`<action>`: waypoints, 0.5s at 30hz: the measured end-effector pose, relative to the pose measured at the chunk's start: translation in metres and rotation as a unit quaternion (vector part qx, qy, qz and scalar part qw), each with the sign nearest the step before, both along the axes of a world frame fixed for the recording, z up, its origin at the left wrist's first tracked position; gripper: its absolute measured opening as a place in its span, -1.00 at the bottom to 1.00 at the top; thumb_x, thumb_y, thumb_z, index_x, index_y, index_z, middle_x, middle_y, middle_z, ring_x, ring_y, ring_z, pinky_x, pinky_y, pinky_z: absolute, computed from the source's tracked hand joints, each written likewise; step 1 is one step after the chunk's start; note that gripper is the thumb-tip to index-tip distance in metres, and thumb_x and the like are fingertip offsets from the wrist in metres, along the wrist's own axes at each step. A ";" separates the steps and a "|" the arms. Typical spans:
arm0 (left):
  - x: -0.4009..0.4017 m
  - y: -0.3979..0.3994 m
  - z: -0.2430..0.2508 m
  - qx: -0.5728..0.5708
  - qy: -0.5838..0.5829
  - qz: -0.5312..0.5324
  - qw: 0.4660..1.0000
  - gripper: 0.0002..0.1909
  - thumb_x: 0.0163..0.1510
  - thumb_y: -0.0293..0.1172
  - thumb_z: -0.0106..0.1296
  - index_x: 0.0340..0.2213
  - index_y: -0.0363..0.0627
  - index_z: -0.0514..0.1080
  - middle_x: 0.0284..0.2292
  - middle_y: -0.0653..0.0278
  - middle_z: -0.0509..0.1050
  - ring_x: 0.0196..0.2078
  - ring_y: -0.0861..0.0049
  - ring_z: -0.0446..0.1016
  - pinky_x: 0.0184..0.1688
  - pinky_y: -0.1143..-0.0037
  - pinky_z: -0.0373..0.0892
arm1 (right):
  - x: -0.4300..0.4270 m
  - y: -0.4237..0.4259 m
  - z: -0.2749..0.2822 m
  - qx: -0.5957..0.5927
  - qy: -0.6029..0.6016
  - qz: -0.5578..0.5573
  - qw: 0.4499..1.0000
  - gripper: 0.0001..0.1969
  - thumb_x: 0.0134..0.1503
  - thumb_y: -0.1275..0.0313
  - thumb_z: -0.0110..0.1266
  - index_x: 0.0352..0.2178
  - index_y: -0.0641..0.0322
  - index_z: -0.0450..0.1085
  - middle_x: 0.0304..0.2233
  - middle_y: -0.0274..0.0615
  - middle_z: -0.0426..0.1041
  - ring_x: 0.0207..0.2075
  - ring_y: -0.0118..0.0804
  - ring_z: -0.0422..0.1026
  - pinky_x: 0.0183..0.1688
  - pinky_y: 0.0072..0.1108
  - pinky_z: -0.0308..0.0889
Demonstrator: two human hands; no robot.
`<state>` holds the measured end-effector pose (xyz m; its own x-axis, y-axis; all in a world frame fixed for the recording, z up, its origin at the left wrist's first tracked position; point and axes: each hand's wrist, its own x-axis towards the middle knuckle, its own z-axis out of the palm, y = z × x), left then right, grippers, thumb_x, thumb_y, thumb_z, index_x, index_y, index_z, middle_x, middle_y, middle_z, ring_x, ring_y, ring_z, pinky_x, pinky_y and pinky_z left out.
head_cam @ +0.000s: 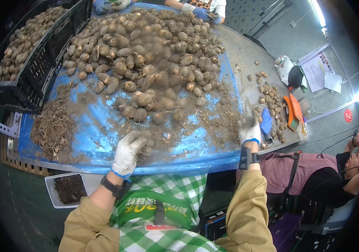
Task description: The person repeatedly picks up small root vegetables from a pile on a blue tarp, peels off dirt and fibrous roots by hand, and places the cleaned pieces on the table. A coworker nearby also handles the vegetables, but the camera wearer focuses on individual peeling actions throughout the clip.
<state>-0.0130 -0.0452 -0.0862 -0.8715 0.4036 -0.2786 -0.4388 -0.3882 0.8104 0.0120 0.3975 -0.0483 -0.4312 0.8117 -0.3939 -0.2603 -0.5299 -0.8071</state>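
My left hand (130, 153), in a soiled white knit glove, is low over the near part of the blue plastic sheet (94, 126). Its fingers curl beside a small brown lump (148, 148), perhaps a taro corm; whether they grip it is hidden. My right hand (249, 128), gloved alike and blurred, reaches to the sheet's right edge with fingers apart and no clear object in them. Just past its fingertips begins a small group of cleaner taro corms (272, 97). A large heap of hairy taro corms (154, 53) covers the far part of the sheet.
A black crate (37, 63) of corms stands at left, above a pile of root fibres (55, 132). A blue glove (266, 121) and an orange scale (293, 111) lie at right. Two gloved people (203, 12) work opposite; another person (293, 173) is at right. A white bin (69, 189) sits below.
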 end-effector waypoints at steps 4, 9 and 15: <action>0.000 0.001 0.000 -0.008 0.001 -0.026 1.000 -0.65 0.22 -0.33 0.03 -0.07 -0.36 0.38 -0.32 0.14 0.52 -0.39 0.51 0.46 -0.34 0.50 0.41 | -0.023 -0.048 -0.016 0.176 -0.130 0.243 0.945 -0.70 0.22 0.19 0.06 -0.18 0.19 0.41 -0.36 -0.24 0.50 -0.32 -0.27 0.46 -0.17 -0.38 0.38; -0.001 0.000 0.001 0.006 -0.004 -0.030 1.000 -0.65 0.21 -0.31 0.04 -0.08 -0.35 0.40 -0.32 0.14 0.52 -0.38 0.51 0.47 -0.33 0.49 0.42 | -0.073 -0.098 -0.032 0.708 -0.263 0.293 0.586 -0.61 0.18 0.20 0.05 -0.04 0.17 0.39 -0.15 0.09 0.49 -0.12 0.07 0.48 -0.03 -0.31 0.38; 0.000 -0.001 0.000 0.007 -0.001 -0.027 1.000 -0.64 0.20 -0.30 0.05 -0.09 -0.35 0.40 -0.32 0.12 0.53 -0.38 0.51 0.48 -0.32 0.49 0.43 | -0.078 -0.110 -0.020 0.721 -0.422 0.337 0.434 -0.66 0.10 0.20 0.12 -0.17 0.17 0.36 -0.18 0.08 0.43 -0.13 0.11 0.46 -0.12 -0.22 0.40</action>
<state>-0.0128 -0.0458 -0.0864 -0.8477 0.4539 -0.2746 -0.4616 -0.3760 0.8035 -0.0664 0.2875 -0.0680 -0.9584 0.2778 0.0660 0.2720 0.9586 -0.0844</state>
